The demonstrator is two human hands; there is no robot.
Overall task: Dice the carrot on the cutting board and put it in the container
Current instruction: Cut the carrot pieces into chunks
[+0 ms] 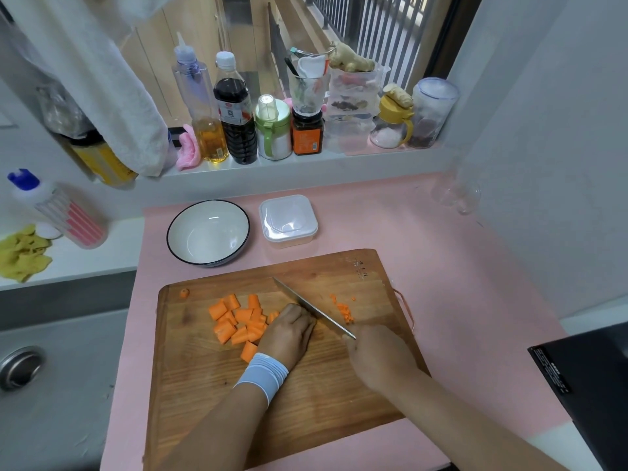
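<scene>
on wooden board (306,396), carrot chunks (238,322), steel knife (306,305)

A pink countertop (441,266) runs to a white window sill (339,161) along its far edge, crowded with bottles and jars (234,107). Behind the sill, a window (244,42) lets in daylight and shows what seem to be dark railing bars (380,32). A pale wall (560,147) closes the right edge, and a steel sink (61,402) adjoins the left.
</scene>
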